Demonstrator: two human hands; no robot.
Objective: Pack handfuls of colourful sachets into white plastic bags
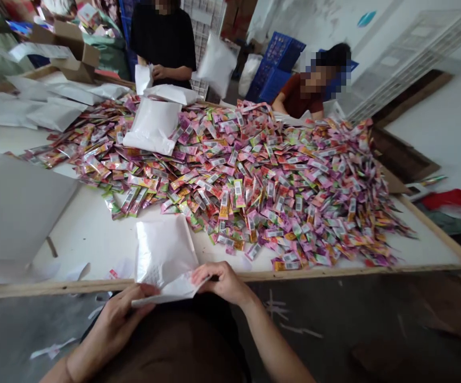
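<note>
head view: my left hand (113, 319) and right hand (222, 282) both pinch the near end of a white padded mailer bag (164, 260) that hangs over the near edge of the table (95, 234), around the middle of that edge. left fingers clamp the lower flap from below, right fingers close on the flap's corner, so both hands are grasping the bag, neither free. the flap looks folded over and being pressed down, so my guess is this bag is at the closing step, not done yet. bag is glossy white, a bit puffy, bubble texture showing near the mouth, slightly crumpled; can't tell what's inside. plenty looks left: a big heap of colourful small sachets (262, 181) spreads from table centre to the right and far edges, apart from my bag. a filled white bag (153, 125) lies on the heap toward the far left, more flat white bags (55, 106) along the far left corner, a stack of white sheets (10, 207) at the left edge. two other people work at the far edge, one holding a white bag (142, 77); their hands aren't mine.
</note>
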